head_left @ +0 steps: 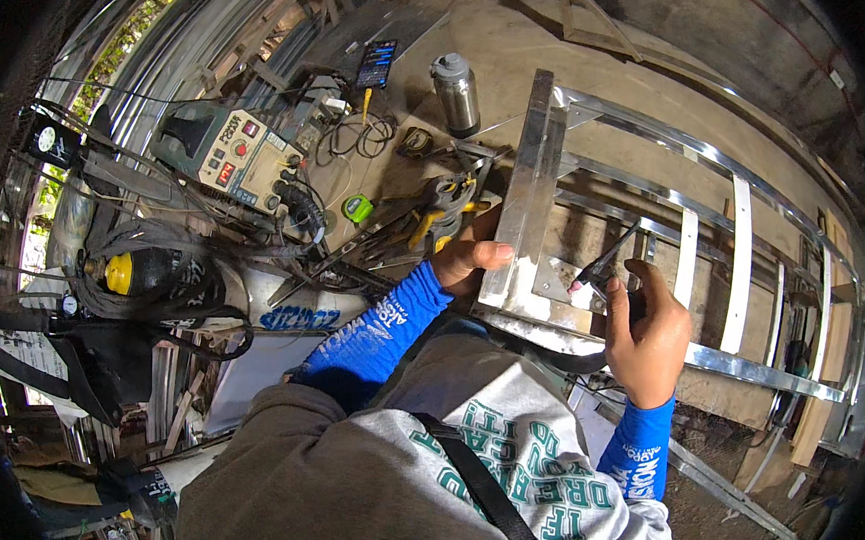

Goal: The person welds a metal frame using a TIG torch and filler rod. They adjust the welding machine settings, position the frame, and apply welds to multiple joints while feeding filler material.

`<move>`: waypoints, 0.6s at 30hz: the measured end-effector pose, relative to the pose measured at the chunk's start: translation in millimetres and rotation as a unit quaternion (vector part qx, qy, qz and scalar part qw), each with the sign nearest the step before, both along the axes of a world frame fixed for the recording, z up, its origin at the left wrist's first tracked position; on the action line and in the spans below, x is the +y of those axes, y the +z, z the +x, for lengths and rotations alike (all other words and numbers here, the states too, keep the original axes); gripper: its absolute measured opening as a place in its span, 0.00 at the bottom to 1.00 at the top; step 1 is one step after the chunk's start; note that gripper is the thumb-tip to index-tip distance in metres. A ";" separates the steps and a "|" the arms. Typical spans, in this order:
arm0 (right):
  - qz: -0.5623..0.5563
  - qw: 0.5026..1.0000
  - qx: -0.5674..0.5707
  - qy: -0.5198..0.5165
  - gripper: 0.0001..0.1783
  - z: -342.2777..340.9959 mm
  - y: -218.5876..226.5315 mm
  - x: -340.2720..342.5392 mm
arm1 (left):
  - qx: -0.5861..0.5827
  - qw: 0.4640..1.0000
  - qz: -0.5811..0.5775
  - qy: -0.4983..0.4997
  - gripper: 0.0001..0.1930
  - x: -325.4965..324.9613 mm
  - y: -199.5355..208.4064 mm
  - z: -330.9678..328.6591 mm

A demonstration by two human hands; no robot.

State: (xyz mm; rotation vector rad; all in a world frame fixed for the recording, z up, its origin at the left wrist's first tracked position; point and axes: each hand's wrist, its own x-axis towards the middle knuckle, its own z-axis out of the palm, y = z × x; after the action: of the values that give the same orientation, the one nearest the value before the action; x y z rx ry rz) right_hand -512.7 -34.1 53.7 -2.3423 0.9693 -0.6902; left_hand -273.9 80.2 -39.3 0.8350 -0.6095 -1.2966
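Observation:
A shiny metal frame [526, 203] with several crossbars lies in front of me and stretches off to the right. My left hand [470, 259] grips its near left end, the thumb on the square tube and the other fingers mostly hidden. In my right hand [645, 330] is a TIG welding torch [607, 258], black with a pink cup. The cup is close above the frame's near corner plate [552, 280]. My fingers curl round the torch handle, which they partly hide.
Left of the frame are a welding machine [239, 158] with cables, a green tape measure [357, 208], and yellow-handled pliers [426, 228] among other tools. A steel flask [455, 96] and a phone [377, 64] stand farther back. A gas cylinder [157, 271] lies at far left.

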 end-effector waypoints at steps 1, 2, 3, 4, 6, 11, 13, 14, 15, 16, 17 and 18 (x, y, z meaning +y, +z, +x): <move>0.014 1.000 0.009 -0.006 0.16 0.3 2.2 0.4 | -0.002 1.000 0.004 -0.008 0.55 -0.1 0.6 -0.3; 0.027 0.999 0.018 -0.012 0.16 0.9 2.9 0.9 | -0.005 1.000 0.008 -0.016 0.55 -0.3 1.2 0.4; 0.020 1.000 0.013 -0.009 0.16 1.6 2.9 1.0 | -0.009 1.000 0.011 -0.024 0.55 -0.6 2.4 1.6; 0.013 1.000 0.009 -0.007 0.16 1.3 2.4 0.9 | -0.011 1.000 0.012 -0.027 0.55 0.2 -0.1 2.3; 0.002 1.000 0.003 -0.005 0.16 1.1 1.7 1.2 | -0.014 0.999 0.012 -0.034 0.56 1.2 -6.5 2.7; -0.010 1.000 -0.009 -0.001 0.16 0.8 -1.6 1.9 | -0.039 0.999 -0.004 -0.004 0.57 -1.4 -0.6 1.0; -0.002 1.000 -0.015 0.003 0.15 2.0 1.9 3.6 | -0.045 0.999 -0.003 0.004 0.57 -1.0 1.8 0.1; 0.003 1.000 -0.018 0.005 0.15 2.9 3.7 4.3 | -0.051 0.999 -0.002 -0.006 0.57 -0.8 -1.2 2.5; 0.008 1.000 -0.017 0.004 0.14 3.3 5.1 5.0 | -0.056 0.998 -0.003 -0.016 0.57 -1.6 -3.4 5.5; 0.012 1.000 -0.015 0.003 0.14 3.6 6.3 5.5 | -0.062 0.998 -0.004 -0.027 0.57 -1.9 -4.4 7.0; 0.017 1.000 -0.014 0.002 0.13 3.7 6.9 5.8 | -0.059 0.998 0.000 -0.019 0.57 -1.7 -4.3 6.0; 0.009 1.000 -0.018 0.006 0.13 3.8 6.7 5.4 | -0.057 0.998 0.003 -0.010 0.57 -1.9 3.8 3.8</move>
State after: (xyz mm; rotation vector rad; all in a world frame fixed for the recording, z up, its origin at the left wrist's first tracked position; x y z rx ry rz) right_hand -508.9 -28.7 60.4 -2.3105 0.9411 -0.7136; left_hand -270.1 78.3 -35.5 0.9141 -0.7067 -1.2764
